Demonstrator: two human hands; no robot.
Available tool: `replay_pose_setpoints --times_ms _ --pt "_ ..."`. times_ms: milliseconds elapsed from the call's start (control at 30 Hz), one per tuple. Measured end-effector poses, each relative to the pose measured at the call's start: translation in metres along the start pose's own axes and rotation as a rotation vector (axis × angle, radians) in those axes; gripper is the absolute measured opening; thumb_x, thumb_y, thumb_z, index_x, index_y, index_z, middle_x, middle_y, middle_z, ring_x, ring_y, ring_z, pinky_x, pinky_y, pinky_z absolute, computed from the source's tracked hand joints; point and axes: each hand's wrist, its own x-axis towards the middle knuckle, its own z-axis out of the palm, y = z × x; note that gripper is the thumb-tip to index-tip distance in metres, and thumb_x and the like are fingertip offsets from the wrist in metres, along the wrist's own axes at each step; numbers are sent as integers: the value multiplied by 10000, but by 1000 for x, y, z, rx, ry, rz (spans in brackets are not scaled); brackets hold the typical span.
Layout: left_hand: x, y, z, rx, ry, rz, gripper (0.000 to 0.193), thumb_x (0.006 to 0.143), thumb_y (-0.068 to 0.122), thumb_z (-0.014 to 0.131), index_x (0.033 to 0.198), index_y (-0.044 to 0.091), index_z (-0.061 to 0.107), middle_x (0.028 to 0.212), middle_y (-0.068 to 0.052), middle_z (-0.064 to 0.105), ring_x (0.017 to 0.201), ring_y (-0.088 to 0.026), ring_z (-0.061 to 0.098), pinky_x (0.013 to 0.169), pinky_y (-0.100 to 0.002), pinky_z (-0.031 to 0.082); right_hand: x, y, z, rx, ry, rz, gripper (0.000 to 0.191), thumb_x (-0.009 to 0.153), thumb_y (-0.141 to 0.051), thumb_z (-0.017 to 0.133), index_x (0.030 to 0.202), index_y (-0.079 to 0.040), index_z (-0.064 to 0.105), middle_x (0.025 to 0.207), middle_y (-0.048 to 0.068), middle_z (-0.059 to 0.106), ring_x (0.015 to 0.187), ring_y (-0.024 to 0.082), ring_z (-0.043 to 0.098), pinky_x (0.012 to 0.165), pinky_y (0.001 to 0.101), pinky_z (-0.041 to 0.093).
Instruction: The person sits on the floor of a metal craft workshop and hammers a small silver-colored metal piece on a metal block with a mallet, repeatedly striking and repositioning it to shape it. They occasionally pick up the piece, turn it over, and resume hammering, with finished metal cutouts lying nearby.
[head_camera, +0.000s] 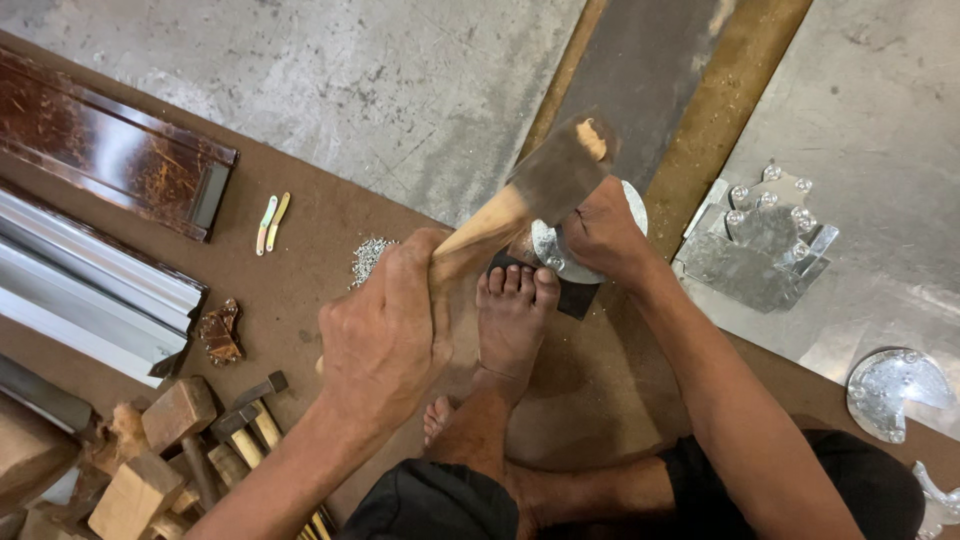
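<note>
At the left edge of the brown mat (300, 290) lie a dark red channel (110, 140) and a silvery channel (90, 285), both running up-left to down-right. Near the lower left corner sits a heap of wooden mallets and hammers (190, 440). Just above the mat's middle are two small pale strips (271, 222) and a little pile of metal shavings (368, 256).

The left hand (385, 335) is closed in a fist around the wooden handle of a hammer (545, 185). The handle's long axis runs from the fist up and to the right, and the blurred head hangs just above the disc (560, 245). This hand sits down-left of the disc, its forearm coming in from the bottom edge.

The disc, a round piece of bright sheet metal, rests on a dark block (575, 295) at the mat's far edge, with the person's bare foot (512, 320) just below it, toes touching the block. The right hand (600, 235) is the nearer one: it lies on the disc, fingers curled over its rim and pinning it, wrist bent, forearm running down to the right.

Further right, on the grey floor, lie a cut sheet-metal piece (760, 240) and a notched disc (893, 390).
</note>
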Motion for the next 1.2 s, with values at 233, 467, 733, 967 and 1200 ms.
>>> replay_pose_setpoints --times_ms 233,467,733,967,1200 --pt "-18 -50 -54 -79 -247 -197 402 885 79 590 1272 38 490 1021 -199 683 707 -403 698 558 -507 542 -1 1 2 -73 2 4 151 923 -112 715 1046 -30 684 945 173 657 918 358 645 817 422 498" --pt "-11 -44 -59 -108 -189 -164 385 913 73 581 1287 57 491 1035 -197 689 724 -438 686 565 -534 526 -2 0 -1 -69 9 -44 158 906 -105 723 1059 -65 714 1026 180 655 925 353 665 842 418 529" --pt "-20 -51 -50 -191 -317 -284 375 926 125 543 1290 66 474 1030 -194 667 713 -415 682 558 -524 540 -1 1 -1 -86 -11 -67 238 900 -6 656 1127 -55 705 1065 151 685 978 368 673 852 415 532" --pt "-20 -48 -53 -145 -123 -138 346 909 68 601 1237 37 493 991 -209 672 701 -452 674 549 -544 518 -3 1 0 -32 -14 -62 193 869 6 649 1048 -49 694 1156 193 683 951 347 698 826 401 555" --pt "-26 -48 -52 -158 -214 -190 388 882 68 617 1255 53 510 1010 -215 672 691 -434 673 555 -530 536 -1 -2 -1 -3 -31 -19 191 912 -9 628 1089 -33 697 1089 170 684 918 328 703 810 381 556"
